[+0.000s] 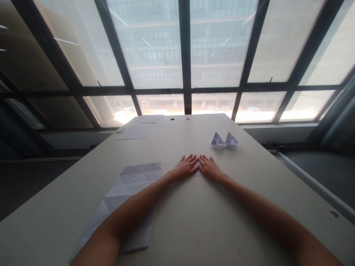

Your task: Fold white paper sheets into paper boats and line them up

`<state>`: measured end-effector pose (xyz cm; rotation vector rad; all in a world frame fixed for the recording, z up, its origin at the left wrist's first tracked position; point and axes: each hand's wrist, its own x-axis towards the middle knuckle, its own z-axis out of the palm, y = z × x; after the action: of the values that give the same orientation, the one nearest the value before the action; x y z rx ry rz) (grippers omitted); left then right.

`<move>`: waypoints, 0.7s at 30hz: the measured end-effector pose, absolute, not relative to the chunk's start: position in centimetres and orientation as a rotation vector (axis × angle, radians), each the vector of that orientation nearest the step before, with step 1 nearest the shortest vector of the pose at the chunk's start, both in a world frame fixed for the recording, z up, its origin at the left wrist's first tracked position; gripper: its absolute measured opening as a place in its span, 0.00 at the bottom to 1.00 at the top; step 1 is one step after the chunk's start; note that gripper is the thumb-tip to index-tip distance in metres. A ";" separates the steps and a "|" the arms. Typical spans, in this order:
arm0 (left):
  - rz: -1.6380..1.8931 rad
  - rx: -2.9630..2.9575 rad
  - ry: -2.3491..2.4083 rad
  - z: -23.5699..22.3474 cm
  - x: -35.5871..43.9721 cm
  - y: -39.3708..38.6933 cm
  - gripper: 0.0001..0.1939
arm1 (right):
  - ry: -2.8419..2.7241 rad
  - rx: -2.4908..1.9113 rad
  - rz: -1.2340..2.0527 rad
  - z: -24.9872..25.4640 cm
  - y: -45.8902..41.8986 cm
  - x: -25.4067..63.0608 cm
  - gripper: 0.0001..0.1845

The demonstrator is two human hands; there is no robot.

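Observation:
A small folded sheet of white paper (198,173) lies flat on the table, mostly covered by my hands. My left hand (186,167) rests on its left side, palm down with fingers stretched out. From the other side my right hand (210,168) lies flat on it too, and the fingertips of both hands nearly meet at the top. Only a pale sliver of the paper shows between and below the hands, so its full shape is hidden. Two white paper boats (224,141) stand side by side beyond my right hand.
Under and beside my left forearm lies a large creased sheet of paper (133,181). More white sheets (133,131) are at the far left of the white table (177,229). Two dark round holes sit near its far edge, before large windows (158,44).

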<state>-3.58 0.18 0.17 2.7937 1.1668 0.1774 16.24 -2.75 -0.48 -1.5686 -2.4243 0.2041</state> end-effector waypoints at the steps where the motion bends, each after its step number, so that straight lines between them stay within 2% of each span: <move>1: 0.173 2.794 1.167 0.2 -3.6 0.2 0.32 | -2.417 -1.584 0.204 -0.5 -2.8 16.2 0.33; 21: 0.120 2.776 1.237 0.5 -3.4 -0.1 0.32 | -2.283 -1.886 0.147 -0.7 -2.9 16.0 0.38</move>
<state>-3.38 -0.14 0.51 2.7763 1.2372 0.1203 15.97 -2.86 -0.66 -1.8860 -2.2829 0.1470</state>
